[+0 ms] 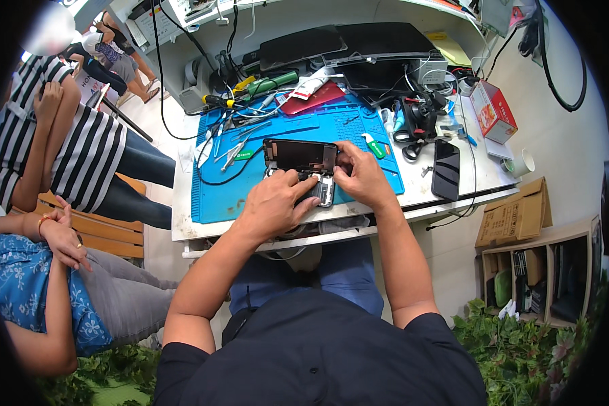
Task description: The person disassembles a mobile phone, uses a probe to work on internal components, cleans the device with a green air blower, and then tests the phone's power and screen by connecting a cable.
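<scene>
An opened smartphone (326,193) lies on the blue work mat (216,205), its inner parts bare. Its dark screen panel (299,154) stands tilted up along the far side of the body. My left hand (271,205) rests over the body, index finger stretched onto the inner parts and thumb at the near edge. At the right end of the screen panel, my right hand (365,177) is closed, thumb and index finger pinching near the panel's edge. What exactly lies under those fingertips is hidden.
Tweezers and screwdrivers (233,154) lie left of the phone. Right of the mat are another black phone (446,169), a black device (421,118), a red box (492,108) and a cup (519,164). Monitors (379,44) line the back. Two people (68,135) are at the left.
</scene>
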Demonstrator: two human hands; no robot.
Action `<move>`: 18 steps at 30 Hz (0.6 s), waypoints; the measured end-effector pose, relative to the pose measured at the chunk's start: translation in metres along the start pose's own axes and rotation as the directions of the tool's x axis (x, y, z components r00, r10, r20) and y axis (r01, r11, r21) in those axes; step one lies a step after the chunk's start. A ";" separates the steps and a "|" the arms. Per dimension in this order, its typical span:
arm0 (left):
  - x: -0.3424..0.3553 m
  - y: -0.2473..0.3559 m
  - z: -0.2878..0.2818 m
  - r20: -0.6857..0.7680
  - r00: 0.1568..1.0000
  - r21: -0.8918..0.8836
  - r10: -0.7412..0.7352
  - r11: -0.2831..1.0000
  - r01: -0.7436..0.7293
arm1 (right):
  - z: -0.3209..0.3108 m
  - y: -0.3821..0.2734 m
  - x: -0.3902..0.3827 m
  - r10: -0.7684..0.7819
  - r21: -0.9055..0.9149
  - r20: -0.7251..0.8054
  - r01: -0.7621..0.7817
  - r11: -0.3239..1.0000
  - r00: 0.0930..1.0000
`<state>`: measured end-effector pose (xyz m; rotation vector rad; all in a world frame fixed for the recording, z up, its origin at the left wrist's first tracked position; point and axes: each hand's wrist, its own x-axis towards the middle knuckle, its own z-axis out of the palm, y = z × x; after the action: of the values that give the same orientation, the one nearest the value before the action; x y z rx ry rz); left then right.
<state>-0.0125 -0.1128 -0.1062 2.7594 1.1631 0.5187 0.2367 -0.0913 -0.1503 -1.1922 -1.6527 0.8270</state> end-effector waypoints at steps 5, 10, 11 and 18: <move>-0.001 0.000 -0.001 -0.005 1.000 -0.042 -0.013 0.999 0.012 | -0.001 -0.003 0.000 -0.007 -0.020 0.006 0.007 1.000 1.000; -0.008 0.001 0.002 -0.038 0.999 -0.040 0.001 0.999 -0.003 | -0.003 -0.005 0.000 -0.005 -0.042 0.029 0.006 0.999 1.000; -0.011 0.001 0.002 -0.042 0.999 -0.043 0.009 0.999 -0.011 | -0.003 -0.005 -0.001 -0.005 -0.031 0.030 0.006 1.000 1.000; -0.032 -0.017 -0.011 -0.167 0.984 -0.124 -0.066 0.991 0.046 | 0.001 -0.003 0.000 -0.013 -0.016 -0.006 0.013 1.000 1.000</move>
<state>-0.0485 -0.1242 -0.1083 2.6155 1.1978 0.8042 0.2344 -0.0926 -0.1477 -1.1923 -1.6632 0.8031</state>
